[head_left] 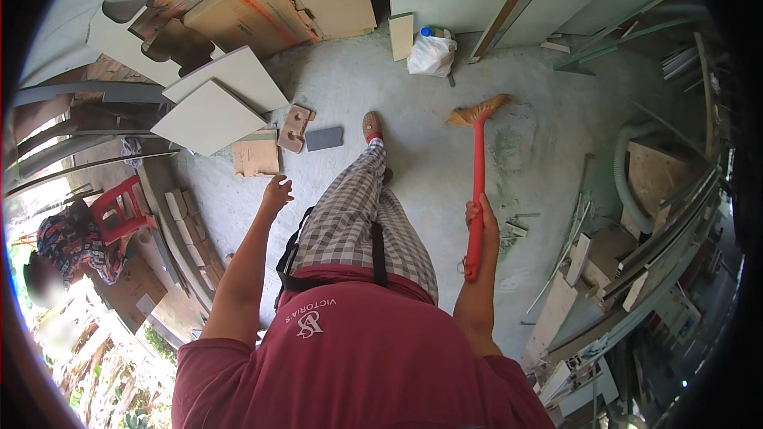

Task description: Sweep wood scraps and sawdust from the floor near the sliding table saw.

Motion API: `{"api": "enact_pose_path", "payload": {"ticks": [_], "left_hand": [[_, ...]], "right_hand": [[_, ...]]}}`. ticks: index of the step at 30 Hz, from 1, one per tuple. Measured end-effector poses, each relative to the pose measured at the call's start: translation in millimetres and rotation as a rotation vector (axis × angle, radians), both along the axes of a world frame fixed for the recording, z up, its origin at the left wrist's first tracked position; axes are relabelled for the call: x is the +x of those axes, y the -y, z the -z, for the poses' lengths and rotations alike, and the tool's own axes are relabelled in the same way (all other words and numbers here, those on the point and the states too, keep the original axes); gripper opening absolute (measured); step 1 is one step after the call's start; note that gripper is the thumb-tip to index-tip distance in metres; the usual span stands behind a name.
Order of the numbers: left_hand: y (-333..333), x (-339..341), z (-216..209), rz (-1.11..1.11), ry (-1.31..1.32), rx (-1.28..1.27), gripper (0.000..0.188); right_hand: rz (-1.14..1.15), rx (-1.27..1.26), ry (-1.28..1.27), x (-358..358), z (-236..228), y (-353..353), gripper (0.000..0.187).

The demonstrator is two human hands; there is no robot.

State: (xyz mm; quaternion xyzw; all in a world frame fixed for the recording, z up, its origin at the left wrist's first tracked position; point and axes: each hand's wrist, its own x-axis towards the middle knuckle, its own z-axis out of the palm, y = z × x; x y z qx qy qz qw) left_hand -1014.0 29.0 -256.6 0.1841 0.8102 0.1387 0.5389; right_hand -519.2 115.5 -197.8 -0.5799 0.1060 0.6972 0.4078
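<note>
A broom [478,151] with a red handle and straw-coloured bristles is in my right hand [488,218], whose fingers wrap round the lower part of the handle. The bristles [479,110] are at the far end, over the concrete floor. My left hand [276,193] hangs free with its fingers loosely apart and holds nothing. Nearest to it lie a flat piece of brown cardboard [256,156], a brownish block with holes [295,129] and a dark grey slab [324,138].
White boards [210,117] lean at the left by torn cardboard [246,12]. A white plastic bag [432,56] stands by the far wall. Stacked planks [636,270] and a grey hose [624,183] line the right. A person sits by a red plastic chair [119,210] at left.
</note>
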Motion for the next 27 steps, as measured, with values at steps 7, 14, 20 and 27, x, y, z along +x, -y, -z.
{"api": "enact_pose_path", "payload": {"ticks": [7, 14, 20, 27], "left_hand": [[-38.6, 22.6, 15.7, 0.192, -0.005, -0.009, 0.043], [-72.0, 27.9, 6.7, 0.238, 0.098, 0.13, 0.038], [-66.1, 17.3, -10.7, 0.281, 0.005, 0.064, 0.035], [-25.9, 3.8, -6.2, 0.224, 0.022, 0.023, 0.039]], "right_hand": [[-0.074, -0.039, -0.043, -18.9, -10.0, -12.3, 0.033], [0.019, -0.034, -0.13, 2.3, 35.0, -6.1, 0.031], [0.322, -0.031, -0.105, 48.7, 42.8, 71.4, 0.032], [0.384, -0.125, 0.087, 65.4, 1.1, 149.9, 0.034]]}}
